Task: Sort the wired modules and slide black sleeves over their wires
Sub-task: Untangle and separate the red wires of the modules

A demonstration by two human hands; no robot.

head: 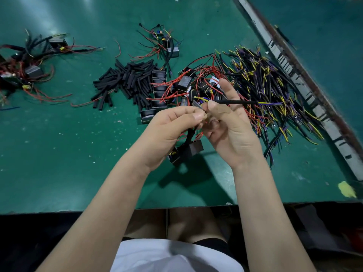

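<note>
My left hand pinches the wire ends of a black wired module that hangs below both hands above the green table. My right hand pinches a thin black sleeved lead whose yellow and purple wire tips point right. Fingertips of both hands meet at the middle. A heap of black sleeves lies to the left behind my hands. Black modules with red wires are piled just behind my fingers.
A big tangle of black, yellow and purple leads spreads at the right. Finished modules lie at the far left, another small bunch at the back. A grey strip runs diagonally along the right. The table's front edge is near my lap.
</note>
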